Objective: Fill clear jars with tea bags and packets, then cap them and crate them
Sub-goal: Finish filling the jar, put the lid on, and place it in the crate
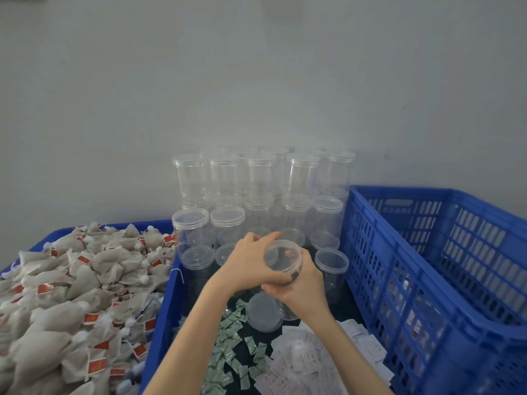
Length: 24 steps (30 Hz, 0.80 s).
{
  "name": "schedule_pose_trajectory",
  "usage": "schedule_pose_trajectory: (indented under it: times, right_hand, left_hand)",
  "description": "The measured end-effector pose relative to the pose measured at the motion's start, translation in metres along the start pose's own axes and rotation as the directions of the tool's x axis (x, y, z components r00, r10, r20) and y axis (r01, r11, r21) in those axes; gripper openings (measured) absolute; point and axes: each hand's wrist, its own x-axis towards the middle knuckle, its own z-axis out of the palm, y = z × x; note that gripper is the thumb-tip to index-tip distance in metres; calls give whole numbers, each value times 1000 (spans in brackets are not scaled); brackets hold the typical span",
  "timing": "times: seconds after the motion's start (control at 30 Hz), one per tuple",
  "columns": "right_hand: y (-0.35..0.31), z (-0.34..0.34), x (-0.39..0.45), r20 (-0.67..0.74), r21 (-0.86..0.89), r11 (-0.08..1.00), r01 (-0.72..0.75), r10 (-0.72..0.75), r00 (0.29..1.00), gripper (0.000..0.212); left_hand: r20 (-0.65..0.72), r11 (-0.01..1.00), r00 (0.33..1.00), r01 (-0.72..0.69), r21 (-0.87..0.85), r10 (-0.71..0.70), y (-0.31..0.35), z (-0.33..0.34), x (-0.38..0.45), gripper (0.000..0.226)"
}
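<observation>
Clear jar (285,259) tilted, mouth toward camera, gripped by both hands.

Nothing here can be read. The red tags (95,366) on the tea bags (57,295) carry some pale marking, too blurred to make out. The white packets (308,357) show faint reddish print, also illegible. The small green packets (231,346) have a pattern or print that cannot be told. The clear jars (256,178) and blue crate (427,252) bear no legible label.
</observation>
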Motion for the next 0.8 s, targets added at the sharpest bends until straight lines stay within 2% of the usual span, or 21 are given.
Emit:
schedule_pose_trajectory:
  times: [0.07, 0.17, 0.23, 0.3, 0.33, 0.37, 0.47, 0.53, 0.57, 0.63, 0.7, 0.73, 0.8]
  right_hand:
    - [-5, 6, 0, 18, 38, 999, -21, 21, 1000, 81]
    - [-9, 12, -1, 47, 37, 999, -6, 5, 999, 82]
    - [-5, 12, -2, 35, 6, 1000, 22, -22, 999, 74]
    - [3, 6, -3, 23, 5, 1000, 19, -19, 1000, 73]
    - [4, 3, -5, 16, 17, 1000, 13, -13, 1000, 75]
    - [6, 0, -7, 10, 24, 1000, 12, -13, 1000, 77]
    - [3, 2, -12, 26, 20, 1000, 22, -23, 999, 80]
    - [-3, 7, -14, 81, 1, 1000, 25, -25, 996, 81]
    - [-6, 10, -15, 113, -19, 999, 32, -30, 993, 82]
    - [-9, 17, -17, 118, -55, 997, 54, -48, 992, 82]
    - [-9, 24, -18, 76, -81, 993, 81, -75, 994, 77]
    - [-7, 26, -18, 78, -102, 991, 82, -74, 994, 74]
    - [-2, 23, -18, 94, -180, 981, 70, -54, 994, 74]
  left_hand:
    - [-142, 994, 987, 90, 63, -80, 8, 13, 0, 94]
    - [-279, 993, 955, 114, 37, -99, 17, 32, 1, 86]
    - [-194, 996, 977, 85, -11, -86, 17, 34, -1, 82]
    - [53, 989, 998, 45, -138, -38, 11, 25, -6, 88]
    - [139, 983, 990, 28, -179, -3, 6, 17, -8, 92]
    - [165, 986, 986, 13, -164, 15, 1, 9, -10, 95]
    - [50, 996, 996, 74, 51, -77, -11, -6, -13, 104]
    - [36, 995, 995, 86, 44, -88, -10, -5, -14, 110]
    - [20, 998, 998, 63, 0, -63, -8, 0, -14, 107]
    - [-106, 997, 993, 41, -71, -48, -1, 16, -11, 87]
    - [-258, 992, 958, 111, -66, -125, 5, 29, -9, 70]
    - [-270, 990, 953, 125, -58, -136, 6, 33, -9, 71]
    - [-124, 996, 990, 52, -65, -60, 1, 32, -12, 81]
